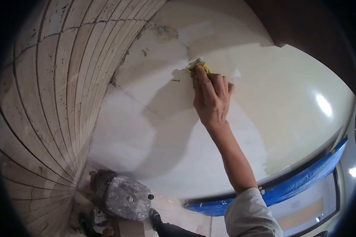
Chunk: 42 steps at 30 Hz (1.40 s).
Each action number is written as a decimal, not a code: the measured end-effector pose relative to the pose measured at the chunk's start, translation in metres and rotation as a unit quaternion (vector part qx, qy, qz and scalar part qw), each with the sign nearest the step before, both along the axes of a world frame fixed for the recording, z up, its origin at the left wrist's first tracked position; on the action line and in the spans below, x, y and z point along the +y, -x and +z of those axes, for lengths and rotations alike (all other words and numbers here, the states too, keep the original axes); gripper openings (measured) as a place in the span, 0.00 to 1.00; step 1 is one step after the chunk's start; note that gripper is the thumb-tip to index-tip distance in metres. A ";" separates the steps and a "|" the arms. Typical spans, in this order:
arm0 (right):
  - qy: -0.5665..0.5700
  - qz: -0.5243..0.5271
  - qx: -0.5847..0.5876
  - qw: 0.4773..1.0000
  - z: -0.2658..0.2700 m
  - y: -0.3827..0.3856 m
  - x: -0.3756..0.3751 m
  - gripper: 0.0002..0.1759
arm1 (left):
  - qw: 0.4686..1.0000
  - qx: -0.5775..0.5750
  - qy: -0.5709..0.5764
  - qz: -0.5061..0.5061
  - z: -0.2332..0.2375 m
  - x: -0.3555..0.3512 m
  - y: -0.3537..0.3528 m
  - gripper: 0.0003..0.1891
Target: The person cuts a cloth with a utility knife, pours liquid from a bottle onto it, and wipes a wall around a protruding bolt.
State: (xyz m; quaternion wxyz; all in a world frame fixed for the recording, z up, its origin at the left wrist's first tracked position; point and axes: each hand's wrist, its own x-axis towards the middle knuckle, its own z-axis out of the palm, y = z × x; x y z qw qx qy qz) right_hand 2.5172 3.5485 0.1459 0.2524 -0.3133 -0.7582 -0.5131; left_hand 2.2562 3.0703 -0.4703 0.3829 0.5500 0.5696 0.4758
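Observation:
My right hand (213,93) reaches up to the pale wall (178,118), its back toward me. The index finger presses a crumpled yellow piece (205,68), which looks like a cloth or soft sheet, against the wall. The other fingers are curled, and the thumb is mostly hidden. Just above the fingertip, a small shiny metal fitting (199,61) sticks out of the wall, partly ringed by the yellow material. Nowhere in the frame do I see my left hand.
Ridged beige panelling (55,98) runs along the left. Below stands a dusty, paint-spotted stool or step (128,199), beside a dark shoe (156,217). Blue plastic sheeting (288,185) hangs at the lower right. A dark brown edge (296,23) crosses the upper right.

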 end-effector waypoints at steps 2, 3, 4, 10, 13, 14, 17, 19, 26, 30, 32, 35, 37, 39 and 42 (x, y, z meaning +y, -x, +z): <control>-0.033 -0.009 0.015 0.999 0.000 0.003 -0.002 0.30 | 0.999 -0.045 0.003 -0.005 -0.004 -0.001 -0.002 0.14; -0.061 -0.012 0.023 0.998 0.002 0.006 -0.004 0.30 | 0.998 -0.067 0.005 -0.007 -0.006 -0.001 0.000 0.14; -0.088 -0.014 0.031 0.996 0.001 0.008 -0.004 0.31 | 0.998 -0.058 -0.006 -0.010 -0.008 -0.002 0.001 0.14; -0.029 -0.052 0.070 0.996 -0.025 0.007 -0.002 0.35 | 0.981 -0.189 0.013 -0.037 -0.049 -0.018 0.000 0.18; -0.032 -0.049 0.064 0.996 -0.035 0.014 0.003 0.42 | 0.985 -0.164 -0.027 -0.043 -0.059 -0.020 0.001 0.19; -0.030 -0.051 0.063 0.996 -0.037 0.017 0.005 0.44 | 0.990 -0.130 -0.022 -0.042 -0.060 -0.021 0.001 0.19; -0.031 -0.070 0.086 0.993 -0.044 0.025 0.006 0.46 | 0.997 -0.071 -0.025 -0.032 -0.055 -0.018 0.002 0.16; -0.032 -0.074 0.112 0.990 -0.050 0.032 0.009 0.45 | 0.998 -0.054 -0.010 -0.026 -0.046 -0.016 -0.001 0.14; -0.064 -0.056 0.200 0.976 -0.061 0.064 0.029 0.50 | 0.994 0.006 0.095 -0.051 -0.024 -0.013 0.004 0.12; -0.069 -0.059 0.197 0.976 -0.064 0.055 0.019 0.48 | 0.998 0.041 0.042 -0.021 -0.010 -0.011 0.004 0.14; -0.059 -0.070 0.178 0.980 -0.068 0.040 0.007 0.46 | 0.999 -0.003 0.037 -0.027 -0.012 -0.009 0.007 0.17; -0.026 -0.061 0.161 0.985 -0.071 0.022 0.002 0.43 | 0.995 -0.023 0.099 -0.024 -0.001 -0.012 0.013 0.20; -0.031 -0.058 0.156 0.986 -0.069 0.028 0.008 0.45 | 0.990 -0.026 0.140 -0.021 0.009 -0.007 0.013 0.21; -0.036 -0.055 0.155 0.986 -0.065 0.034 0.014 0.46 | 0.985 -0.030 0.168 -0.017 0.013 -0.004 0.012 0.21; -0.045 -0.051 0.170 0.983 -0.058 0.049 0.022 0.48 | 0.986 -0.042 0.161 -0.010 0.005 -0.008 0.011 0.22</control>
